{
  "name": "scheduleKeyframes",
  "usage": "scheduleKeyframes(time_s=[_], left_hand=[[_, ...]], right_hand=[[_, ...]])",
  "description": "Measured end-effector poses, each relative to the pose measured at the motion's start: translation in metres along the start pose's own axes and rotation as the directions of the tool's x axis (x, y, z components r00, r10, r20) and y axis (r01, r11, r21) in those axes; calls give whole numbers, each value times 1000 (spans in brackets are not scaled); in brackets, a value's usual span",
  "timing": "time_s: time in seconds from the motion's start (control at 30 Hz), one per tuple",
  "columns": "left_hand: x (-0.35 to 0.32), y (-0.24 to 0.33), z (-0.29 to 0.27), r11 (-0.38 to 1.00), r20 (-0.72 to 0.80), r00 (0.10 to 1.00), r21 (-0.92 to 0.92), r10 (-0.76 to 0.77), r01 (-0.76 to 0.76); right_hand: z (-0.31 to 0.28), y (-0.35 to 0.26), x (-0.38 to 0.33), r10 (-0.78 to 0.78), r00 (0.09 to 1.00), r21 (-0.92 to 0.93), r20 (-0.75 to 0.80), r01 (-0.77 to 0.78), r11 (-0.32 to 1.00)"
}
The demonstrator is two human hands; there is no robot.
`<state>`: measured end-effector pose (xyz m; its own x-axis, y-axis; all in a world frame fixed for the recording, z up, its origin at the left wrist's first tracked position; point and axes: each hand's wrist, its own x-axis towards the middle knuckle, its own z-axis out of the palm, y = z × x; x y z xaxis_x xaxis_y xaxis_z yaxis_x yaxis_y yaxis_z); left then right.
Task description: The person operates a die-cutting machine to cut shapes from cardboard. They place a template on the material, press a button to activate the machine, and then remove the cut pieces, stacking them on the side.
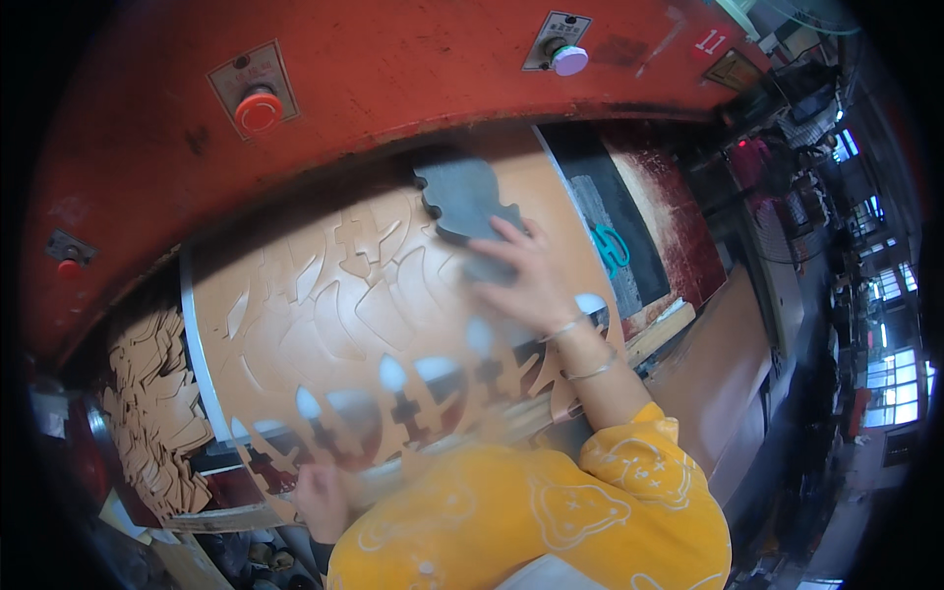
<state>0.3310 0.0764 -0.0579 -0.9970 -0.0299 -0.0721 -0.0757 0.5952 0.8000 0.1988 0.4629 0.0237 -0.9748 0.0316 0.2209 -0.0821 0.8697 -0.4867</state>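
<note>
Block [462, 195], dark, scalloped, over tan sheet [393, 295] toward board's [192, 339] far right corner; near end within half-closed grip of right hand [524, 273]; left hand [323, 497] by sheet's near left edge, grip too blurred to judge.

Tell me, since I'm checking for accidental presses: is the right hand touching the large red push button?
Apart. The head view shows the right hand over the tan sheet, clear of the large red push button.

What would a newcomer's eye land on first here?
The red machine across the top, with its round red button at upper left. Below, a dark wavy-edged block shows against a tan sheet, the right hand at its lower edge. Tan pieces lie heaped at left.
</note>
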Motion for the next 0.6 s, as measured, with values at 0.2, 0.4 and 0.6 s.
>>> scheduleKeyframes(time_s=[0.2,0.4,0.6], left_hand=[[0,5,1,996,-28,996,9,83,-83],[0,7,1,994,-31,994,42,106,-105],[-2,9,0,996,-42,997,52,69,-67]], right_hand=[[-47,39,-13,190,982,455,-1,-168,875],[-32,53,-17,43,986,-70,-163,-55,996],[-19,46,-20,32,983,-185,-183,-67,980]])
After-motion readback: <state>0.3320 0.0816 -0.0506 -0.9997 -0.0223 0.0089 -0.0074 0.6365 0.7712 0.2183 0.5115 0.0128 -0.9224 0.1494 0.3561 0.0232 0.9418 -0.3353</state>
